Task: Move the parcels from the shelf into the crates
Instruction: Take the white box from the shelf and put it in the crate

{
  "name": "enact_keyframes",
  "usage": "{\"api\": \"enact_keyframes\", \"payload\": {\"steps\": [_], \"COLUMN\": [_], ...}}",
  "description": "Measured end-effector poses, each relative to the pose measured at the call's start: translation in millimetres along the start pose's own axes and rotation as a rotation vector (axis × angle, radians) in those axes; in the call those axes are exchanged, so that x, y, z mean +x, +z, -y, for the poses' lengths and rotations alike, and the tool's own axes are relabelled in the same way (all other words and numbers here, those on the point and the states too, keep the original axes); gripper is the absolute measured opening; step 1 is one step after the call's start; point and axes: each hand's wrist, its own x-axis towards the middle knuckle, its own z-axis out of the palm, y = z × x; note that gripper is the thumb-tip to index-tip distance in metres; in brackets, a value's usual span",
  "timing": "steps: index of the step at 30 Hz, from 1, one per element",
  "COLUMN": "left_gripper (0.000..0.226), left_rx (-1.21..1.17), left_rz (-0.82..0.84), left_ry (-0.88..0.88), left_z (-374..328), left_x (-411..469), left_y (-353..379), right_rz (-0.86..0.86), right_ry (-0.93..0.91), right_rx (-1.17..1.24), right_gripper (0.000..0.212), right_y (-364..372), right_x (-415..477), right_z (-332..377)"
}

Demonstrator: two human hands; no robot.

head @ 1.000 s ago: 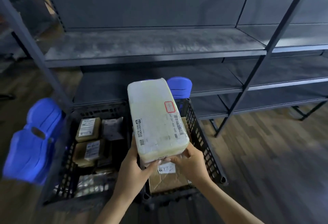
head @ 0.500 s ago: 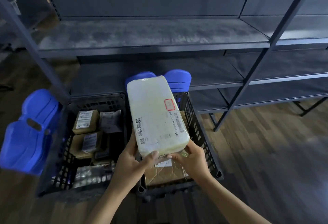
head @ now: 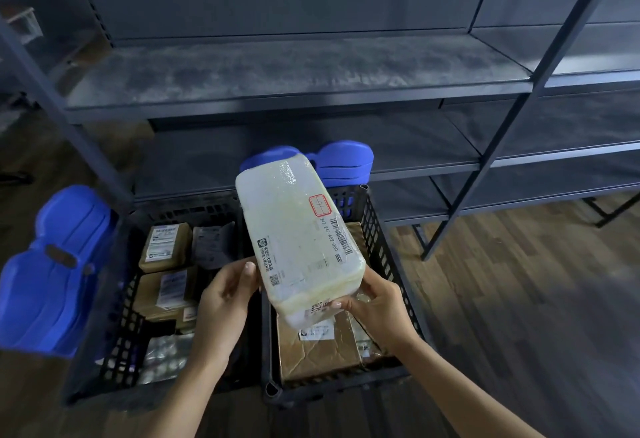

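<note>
— Where do we hold the white parcel (head: 298,240)?
— At its near end. Our left hand (head: 225,299) cups the left edge, and our right hand (head: 377,302) pinches the lower corner. The parcel tilts above the right crate (head: 388,250), over a brown parcel (head: 318,351).

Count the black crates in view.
2. The left crate stands at lower left. The right crate sits beside it, beneath the held parcel. More may lie outside the frame.
</note>
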Motion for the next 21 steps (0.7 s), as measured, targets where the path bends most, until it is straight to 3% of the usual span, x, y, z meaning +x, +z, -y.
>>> {"api": "enact_keyframes", "payload": {"steps": [2,3,6,7,11,15,18,21], "left_gripper": [0.018,0.026,0.108,0.120,0.134,0.141,0.132,0.105], "left_rx": [0.071,0.080,0.090,0.093,0.180,0.291,0.273,0.246], "left_rz": [-0.015,0.000,0.145,0.191,0.308,0.295,0.221,0.160], "left_ry": [0.044,0.051,0.020,0.002,0.037,0.024,0.074,0.160], "left_z": [-2,-3,-9,-13,-16,-15,-18,-20], "left_x": [8,14,43,53,84,99,99,92], "left_y": [-1,-4,-13,-15,-23,-30,-32,-36], "right_rz": [0.002,0.009,0.041,0.051,0.087,0.106,0.113,0.034], "right_ry": [0.009,0.017,0.025,0.019,0.004,0.053,0.066,0.083], "right_rx": [0.018,0.025,0.061,0.084,0.187,0.196,0.193,0.220], "right_gripper": [0.062,0.062,0.051,0.052,0.069,0.064,0.053,0.057], "right_y": [-2,-3,-6,-6,-6,-11,-22,-31], "right_x": [1,2,2,1,-1,3,5,7], "right_z": [0,0,-5,-6,-7,-9,-14,-22]}}
